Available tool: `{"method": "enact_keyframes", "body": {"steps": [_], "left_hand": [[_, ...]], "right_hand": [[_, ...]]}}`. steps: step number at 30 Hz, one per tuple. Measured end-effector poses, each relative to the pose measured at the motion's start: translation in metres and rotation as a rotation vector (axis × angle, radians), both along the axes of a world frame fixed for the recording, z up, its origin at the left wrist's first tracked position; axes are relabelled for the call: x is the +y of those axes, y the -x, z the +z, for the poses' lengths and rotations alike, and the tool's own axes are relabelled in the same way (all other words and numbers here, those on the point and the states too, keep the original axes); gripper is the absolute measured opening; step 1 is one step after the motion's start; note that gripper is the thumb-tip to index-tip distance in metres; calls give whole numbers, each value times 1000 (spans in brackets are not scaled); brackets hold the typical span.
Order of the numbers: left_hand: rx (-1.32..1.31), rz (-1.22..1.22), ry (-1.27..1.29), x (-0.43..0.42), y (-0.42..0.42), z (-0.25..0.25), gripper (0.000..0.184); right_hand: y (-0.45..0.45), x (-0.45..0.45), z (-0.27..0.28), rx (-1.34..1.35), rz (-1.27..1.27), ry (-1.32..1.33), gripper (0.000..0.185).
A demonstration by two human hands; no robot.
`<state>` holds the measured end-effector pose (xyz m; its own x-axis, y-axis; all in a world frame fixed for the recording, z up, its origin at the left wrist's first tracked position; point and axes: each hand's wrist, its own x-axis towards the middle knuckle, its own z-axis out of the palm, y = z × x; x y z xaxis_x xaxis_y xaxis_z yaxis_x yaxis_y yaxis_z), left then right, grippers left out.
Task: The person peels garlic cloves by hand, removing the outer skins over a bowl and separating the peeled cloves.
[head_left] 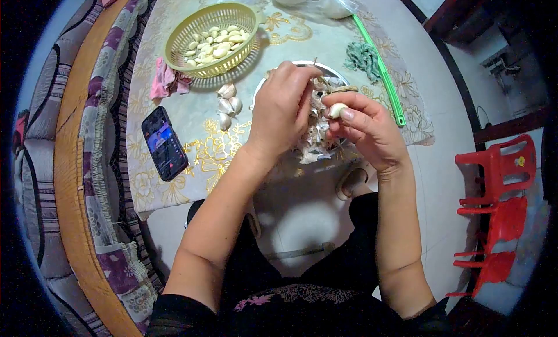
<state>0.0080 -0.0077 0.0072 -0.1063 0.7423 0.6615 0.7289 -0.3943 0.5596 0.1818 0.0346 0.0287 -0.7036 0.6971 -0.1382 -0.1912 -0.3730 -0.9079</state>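
A pale peeled garlic clove [337,110] is pinched between the thumb and fingers of my right hand [369,125]. My left hand [282,107] is curled, back of the hand up, over the left side of a round metal bowl [299,63]. Its fingertips are turned away, so what they grip is hidden. Papery garlic skins [315,140] are heaped in the bowl between my hands. A thin brownish piece [343,89] shows just above my right fingers. Several unpeeled garlic cloves [225,106] lie on the tablecloth left of my left hand.
A yellow-green plastic basket [174,37] holds many peeled cloves. A phone [164,143] with its screen lit lies at the left, near a pink cloth [163,80]. Beyond the bowl are a green mesh bundle [363,61], a green stick [383,72] and plastic bags [325,0]. Red chairs [494,168] stand right.
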Motion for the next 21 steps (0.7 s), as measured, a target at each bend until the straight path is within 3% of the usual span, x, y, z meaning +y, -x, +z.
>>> {"method": "enact_keyframes", "body": {"steps": [2, 5, 8, 14, 21], "left_hand": [[-49, -10, -7, 0, -4, -3, 20], [-8, -44, -15, 2, -4, -9, 30], [-42, -24, -72, 2, -8, -3, 23], [-300, -102, -54, -2, -20, 2, 28], [-212, -53, -64, -2, -19, 0, 27]], "right_hand": [[0, 2, -3, 27, -30, 34, 25], [1, 5, -9, 56, -100, 82, 24], [1, 8, -14, 107, -128, 92, 24], [4, 8, -16, 108, -205, 125, 24], [12, 2, -20, 122, -241, 109, 20]]}}
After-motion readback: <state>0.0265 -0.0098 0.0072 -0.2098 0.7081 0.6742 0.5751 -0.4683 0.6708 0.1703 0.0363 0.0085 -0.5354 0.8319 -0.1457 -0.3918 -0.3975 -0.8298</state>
